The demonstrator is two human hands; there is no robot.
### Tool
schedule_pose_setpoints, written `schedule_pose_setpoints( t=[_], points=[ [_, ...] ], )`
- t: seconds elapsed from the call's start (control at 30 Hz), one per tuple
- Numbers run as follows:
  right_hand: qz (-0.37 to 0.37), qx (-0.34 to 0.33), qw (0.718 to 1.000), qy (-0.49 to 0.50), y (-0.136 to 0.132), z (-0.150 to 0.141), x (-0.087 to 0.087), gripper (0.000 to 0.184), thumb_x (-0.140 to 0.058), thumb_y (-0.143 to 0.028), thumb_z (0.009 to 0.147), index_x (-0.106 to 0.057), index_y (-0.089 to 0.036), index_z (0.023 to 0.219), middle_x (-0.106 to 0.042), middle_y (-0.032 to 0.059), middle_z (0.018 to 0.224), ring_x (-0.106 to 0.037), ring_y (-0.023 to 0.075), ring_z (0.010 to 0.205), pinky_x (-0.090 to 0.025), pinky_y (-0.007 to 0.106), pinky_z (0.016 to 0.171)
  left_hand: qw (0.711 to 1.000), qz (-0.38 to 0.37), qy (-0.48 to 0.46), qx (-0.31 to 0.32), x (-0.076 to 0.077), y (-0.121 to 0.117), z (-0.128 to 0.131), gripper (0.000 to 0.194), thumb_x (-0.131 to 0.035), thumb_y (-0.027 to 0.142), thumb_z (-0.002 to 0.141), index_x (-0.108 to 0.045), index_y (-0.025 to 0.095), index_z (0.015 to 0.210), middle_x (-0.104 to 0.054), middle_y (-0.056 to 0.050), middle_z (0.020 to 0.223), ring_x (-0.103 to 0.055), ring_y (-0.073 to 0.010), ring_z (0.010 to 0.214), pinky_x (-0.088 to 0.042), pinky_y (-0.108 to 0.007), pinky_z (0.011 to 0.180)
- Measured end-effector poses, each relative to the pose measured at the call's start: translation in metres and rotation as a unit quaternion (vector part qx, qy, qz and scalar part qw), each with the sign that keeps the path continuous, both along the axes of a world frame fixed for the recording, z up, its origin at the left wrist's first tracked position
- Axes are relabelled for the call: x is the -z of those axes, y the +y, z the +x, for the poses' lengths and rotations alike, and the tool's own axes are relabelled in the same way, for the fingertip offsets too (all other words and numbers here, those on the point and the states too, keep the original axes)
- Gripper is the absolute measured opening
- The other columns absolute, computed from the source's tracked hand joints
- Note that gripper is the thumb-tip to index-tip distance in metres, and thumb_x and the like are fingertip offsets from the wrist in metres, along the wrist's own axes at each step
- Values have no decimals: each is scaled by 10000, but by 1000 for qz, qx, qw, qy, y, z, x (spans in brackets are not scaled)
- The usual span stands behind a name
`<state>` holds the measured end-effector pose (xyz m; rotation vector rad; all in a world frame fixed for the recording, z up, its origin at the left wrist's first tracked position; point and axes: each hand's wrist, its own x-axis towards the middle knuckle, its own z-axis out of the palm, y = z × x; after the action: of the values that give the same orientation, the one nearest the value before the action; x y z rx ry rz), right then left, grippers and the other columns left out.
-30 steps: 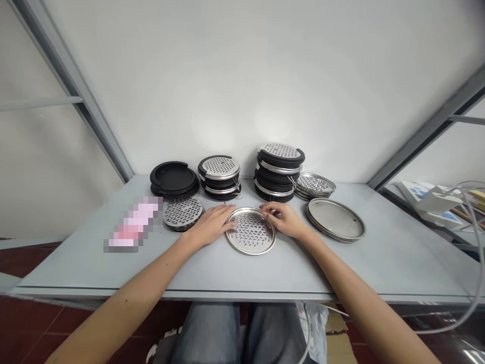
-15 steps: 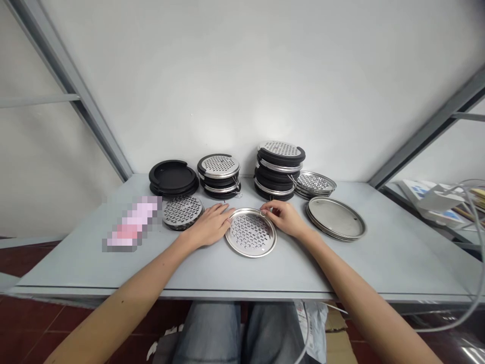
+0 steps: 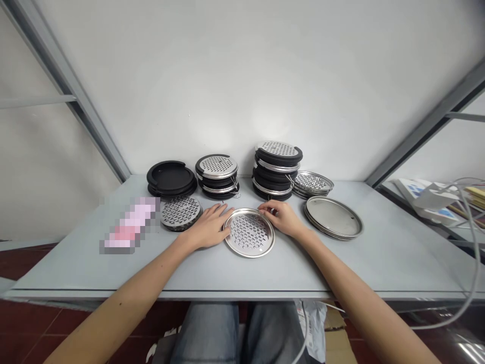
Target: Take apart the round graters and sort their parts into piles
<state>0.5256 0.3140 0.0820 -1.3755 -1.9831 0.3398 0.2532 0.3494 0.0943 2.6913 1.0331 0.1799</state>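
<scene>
A round metal grater plate with a raised rim lies on the table in front of me. Beside its left edge, my left hand rests with fingers stretched out and spread, the thumb touching the rim. At the plate's upper right edge is my right hand, its fingers bent and pressed together at the rim; whatever they pinch is hidden. To the left of my left hand sits a short stack of perforated grating discs. Right of my right hand are stacked smooth metal lids.
Along the wall stand black round bases, a stack of assembled graters, a taller grater stack and more rimmed grater plates. A blurred pink item lies left. A white cable hangs at the right.
A small wire ring seen at my right fingertips is no longer clearly visible. The view has shifted slightly; both hands stay at the grater plate.
</scene>
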Motion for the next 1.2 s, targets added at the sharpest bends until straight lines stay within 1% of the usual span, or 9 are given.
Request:
schedule_pose_setpoints(
  t=[0.4, 0.53, 0.77, 0.9, 1.03, 1.13, 1.2],
  points=[
    [5, -7, 1000, -21, 0, -3, -1, 183, -523, -264, 888, -692, -196, 887, -695, 54, 855, -607, 164, 714, -465, 279, 646, 1000, 3, 5, -6, 3, -1, 3, 567, -388, 317, 913, -297, 218, 1463, -267, -102, 1551, -209, -325, 1423, -223, -497, 1123],
    [14, -16, 999, -27, 0, -4, 0, 174, -525, -251, 889, -689, -196, 892, -685, 53, 847, -601, 161, 710, -464, 277, 652, 1000, 11, 10, -5, 2, -2, 4, 567, -385, 307, 911, -294, 216, 1463, -280, -106, 1545, -217, -319, 1421, -227, -496, 1118],
    [20, -29, 999, -31, 0, -6, 0, 169, -522, -243, 894, -683, -191, 892, -662, 55, 826, -584, 159, 708, -459, 279, 665, 999, 16, 22, -19, 4, -3, 7, 573, -368, 306, 915, -287, 181, 1469, -281, -125, 1541, -218, -340, 1415, -221, -496, 1119],
    [24, -36, 998, -40, 1, -6, 3, 164, -523, -234, 891, -684, -200, 894, -660, 53, 820, -581, 168, 727, -458, 290, 684, 1000, 16, 11, -17, 7, -2, 7, 565, -374, 313, 919, -294, 188, 1464, -280, -123, 1541, -207, -338, 1419, -216, -498, 1117],
    [27, -37, 998, -43, 1, -6, 3, 158, -528, -213, 879, -684, -194, 892, -657, 52, 821, -580, 166, 732, -455, 283, 685, 1000, 11, -3, -20, 6, -2, 6, 562, -381, 315, 920, -296, 189, 1461, -296, -118, 1533, -223, -327, 1414, -223, -494, 1121],
    [20, -29, 998, -56, -1, -4, 0, 142, -538, -204, 857, -679, -189, 866, -651, 39, 789, -568, 151, 694, -439, 263, 652, 999, -1, -36, -31, 4, -2, 5, 569, -398, 351, 930, -294, 169, 1459, -311, -139, 1520, -243, -310, 1411, -235, -475, 1133],
    [6, -17, 998, -61, -3, -2, -3, 117, -551, -182, 822, -668, -183, 819, -642, 22, 737, -555, 136, 648, -426, 247, 620, 996, 4, -73, -41, 3, -1, 5, 550, -393, 378, 942, -325, 162, 1443, -305, -144, 1517, -255, -297, 1409, -252, -453, 1137]
  ],
)
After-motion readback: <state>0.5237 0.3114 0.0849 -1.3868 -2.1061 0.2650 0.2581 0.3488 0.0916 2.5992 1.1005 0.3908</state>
